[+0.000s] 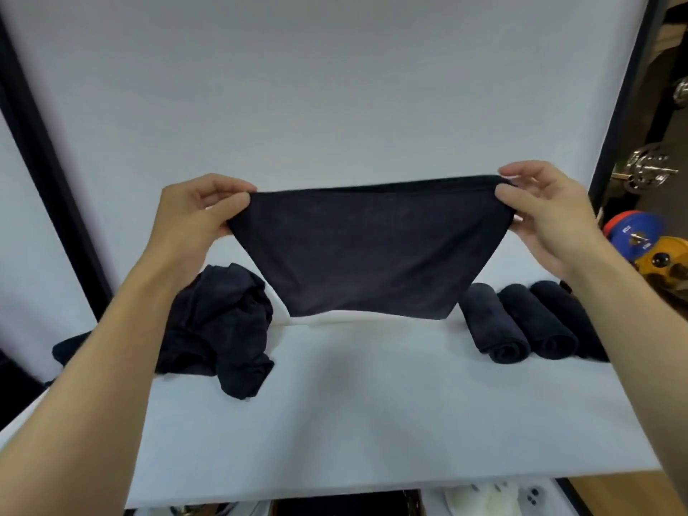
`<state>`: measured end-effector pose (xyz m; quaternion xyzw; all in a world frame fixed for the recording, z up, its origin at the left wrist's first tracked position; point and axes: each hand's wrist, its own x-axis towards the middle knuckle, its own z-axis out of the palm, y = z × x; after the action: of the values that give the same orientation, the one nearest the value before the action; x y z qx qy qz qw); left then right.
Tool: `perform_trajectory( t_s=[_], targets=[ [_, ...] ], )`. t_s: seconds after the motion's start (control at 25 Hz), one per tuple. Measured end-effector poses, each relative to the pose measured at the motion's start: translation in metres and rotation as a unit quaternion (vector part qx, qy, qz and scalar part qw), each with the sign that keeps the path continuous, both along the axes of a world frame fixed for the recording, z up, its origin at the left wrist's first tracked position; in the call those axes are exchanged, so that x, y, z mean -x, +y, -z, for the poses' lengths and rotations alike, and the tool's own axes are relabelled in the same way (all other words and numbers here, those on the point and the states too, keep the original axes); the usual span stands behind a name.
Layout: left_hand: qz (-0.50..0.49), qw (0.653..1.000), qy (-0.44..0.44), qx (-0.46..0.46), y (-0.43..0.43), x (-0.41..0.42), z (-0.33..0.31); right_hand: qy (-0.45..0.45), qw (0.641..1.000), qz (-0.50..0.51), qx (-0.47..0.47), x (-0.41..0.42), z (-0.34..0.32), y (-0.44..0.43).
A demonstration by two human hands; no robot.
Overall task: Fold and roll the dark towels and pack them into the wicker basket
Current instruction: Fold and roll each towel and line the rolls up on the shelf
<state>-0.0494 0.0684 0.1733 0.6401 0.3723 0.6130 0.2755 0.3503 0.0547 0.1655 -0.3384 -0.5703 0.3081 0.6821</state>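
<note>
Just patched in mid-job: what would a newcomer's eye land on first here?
The dark towel stretched in the air at centre, its top corners pinched by the left hand and right hand. Below it on the white table, a crumpled pile lies on the left and three rolled towels sit side by side on the right. No wicker basket is in view.

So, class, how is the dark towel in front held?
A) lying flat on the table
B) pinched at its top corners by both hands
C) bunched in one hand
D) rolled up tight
B: the left hand and the right hand each pinch a top corner of the dark towel, which hangs spread out.
</note>
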Motion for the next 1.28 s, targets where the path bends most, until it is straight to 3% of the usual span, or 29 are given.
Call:
perform_trajectory(
  t_s=[0.12, 0.24, 0.36, 0.56, 0.76, 0.84, 0.88, 0.96, 1.04, 1.12, 1.2, 1.28],
  targets=[
    [0.067, 0.988, 0.024, 0.138, -0.022, 0.013, 0.075, -0.012, 0.99, -0.07, 0.118, -0.005, 0.071, -0.03],
    [0.111, 0.946, 0.098, 0.288, -0.03, 0.019, 0.137, -0.087, 0.958, -0.083, 0.26, -0.007, 0.131, -0.045],
    [0.09, 0.921, 0.138, 0.352, -0.012, 0.014, 0.17, -0.118, 0.932, -0.063, 0.337, -0.004, 0.154, -0.035],
    [-0.085, 0.947, 0.171, 0.257, 0.072, -0.021, 0.177, -0.21, 0.922, 0.089, 0.312, 0.0, 0.169, 0.046],
    [-0.177, 0.901, 0.288, 0.273, 0.135, -0.044, 0.218, -0.386, 0.838, 0.22, 0.318, 0.012, 0.216, 0.099],
    [-0.225, 0.883, 0.339, 0.235, 0.132, -0.057, 0.23, -0.488, 0.795, 0.266, 0.244, 0.022, 0.23, 0.102],
    [-0.221, 0.881, 0.38, 0.174, 0.125, -0.069, 0.234, -0.522, 0.788, 0.264, 0.189, 0.032, 0.233, 0.103],
    [-0.124, 0.865, 0.477, 0.095, 0.108, -0.097, 0.243, -0.582, 0.782, 0.171, 0.145, 0.057, 0.237, 0.108],
    [-0.041, 0.794, 0.591, 0.136, 0.102, -0.103, 0.256, -0.635, 0.745, 0.087, 0.184, 0.067, 0.25, 0.115],
    [-0.064, 0.755, 0.625, 0.187, 0.107, -0.081, 0.258, -0.64, 0.73, 0.102, 0.217, 0.056, 0.253, 0.12],
    [-0.096, 0.755, 0.634, 0.139, 0.098, -0.066, 0.254, -0.623, 0.735, 0.15, 0.222, 0.044, 0.246, 0.118],
    [-0.034, 0.794, 0.607, 0.022, 0.069, -0.075, 0.251, -0.613, 0.741, 0.152, 0.229, 0.037, 0.236, 0.113]
  ],
)
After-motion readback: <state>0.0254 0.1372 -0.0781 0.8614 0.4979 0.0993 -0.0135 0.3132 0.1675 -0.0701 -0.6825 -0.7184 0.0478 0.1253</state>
